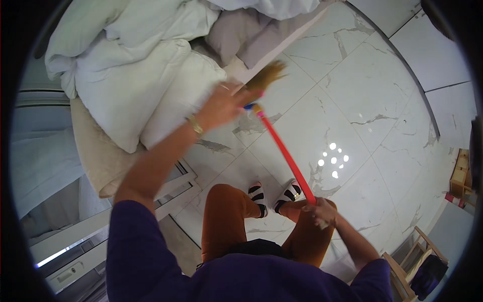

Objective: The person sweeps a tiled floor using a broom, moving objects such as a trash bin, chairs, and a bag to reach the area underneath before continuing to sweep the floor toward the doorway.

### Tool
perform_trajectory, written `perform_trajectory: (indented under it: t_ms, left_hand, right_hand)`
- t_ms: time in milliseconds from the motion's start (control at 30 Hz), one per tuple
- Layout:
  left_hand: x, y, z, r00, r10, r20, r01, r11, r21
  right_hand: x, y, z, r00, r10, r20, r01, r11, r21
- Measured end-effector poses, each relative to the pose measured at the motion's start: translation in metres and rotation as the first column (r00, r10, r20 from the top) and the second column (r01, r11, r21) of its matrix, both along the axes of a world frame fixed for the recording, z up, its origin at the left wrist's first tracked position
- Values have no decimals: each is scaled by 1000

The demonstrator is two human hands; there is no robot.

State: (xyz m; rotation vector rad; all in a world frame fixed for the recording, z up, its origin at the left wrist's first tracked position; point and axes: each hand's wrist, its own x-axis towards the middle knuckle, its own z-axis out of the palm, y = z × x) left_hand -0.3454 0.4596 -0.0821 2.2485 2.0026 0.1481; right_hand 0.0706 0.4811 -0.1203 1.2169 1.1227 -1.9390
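Note:
A broom with a long red handle (pixel 288 156) and straw-coloured bristles (pixel 269 75) slants across the middle of the view, bristles at the far end. My right hand (pixel 322 211) is closed round the near end of the handle, above my right thigh. Beside the base of the bristles, where blue and pink bands show, is my left hand (pixel 221 106), smeared by motion. Its fingers overlap the broom head; whether they grip it or only touch it I cannot make out. A gold-coloured bracelet (pixel 194 126) circles my left wrist.
White bedding (pixel 136 85) and mauve pillows (pixel 236 35) lie on a bed at the far left. Below is a marbled tile floor (pixel 352 121) with bright light spots. White cabinets (pixel 432 50) line the far right; a wooden frame (pixel 422 246) stands near right. A window frame (pixel 173 194) is at left.

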Motion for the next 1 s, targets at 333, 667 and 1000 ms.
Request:
perform_trajectory:
  t_ms: [333,667,1000]
  left_hand:
    - [-47,8,-57,847,-8,-531,-41,996,-80]
    - [-59,9,-97,714,20,-699,-74,996,-47]
    - [-73,23,-119,741,23,-671,-4,1000,30]
  right_hand:
    - [-153,94,-278,465,879,-103,-395,310,865]
    - [128,153,-345,949,300,93,-184,291,939]
    - [0,185,-307,882,470,-36,-134,322,937]
